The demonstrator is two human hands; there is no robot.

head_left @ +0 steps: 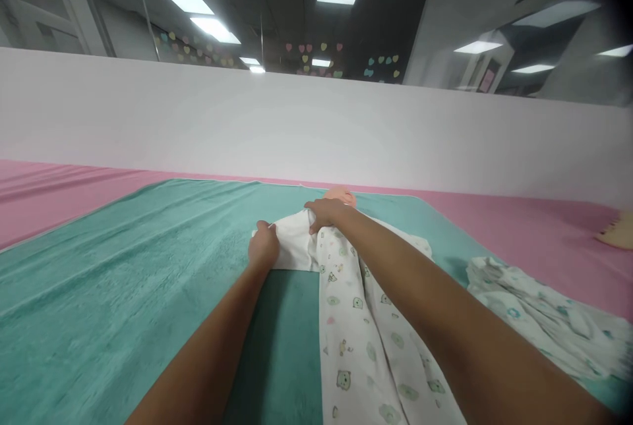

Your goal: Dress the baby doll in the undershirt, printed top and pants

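Observation:
A doll with a peach-coloured head (340, 197) lies on a teal towel (123, 267), dressed in a white garment with small animal prints (356, 319). My left hand (263, 245) pinches the plain white sleeve of the garment (291, 240) at its left end. My right hand (324, 213) is closed on the white cloth near the doll's neck. My right forearm lies across the doll's body and hides most of it.
The towel rests on a pink sheet (519, 227). A second crumpled printed cloth (539, 313) lies at the right on the towel's edge. A tan object (616, 230) sits at the far right. A white partition wall (316, 122) stands behind.

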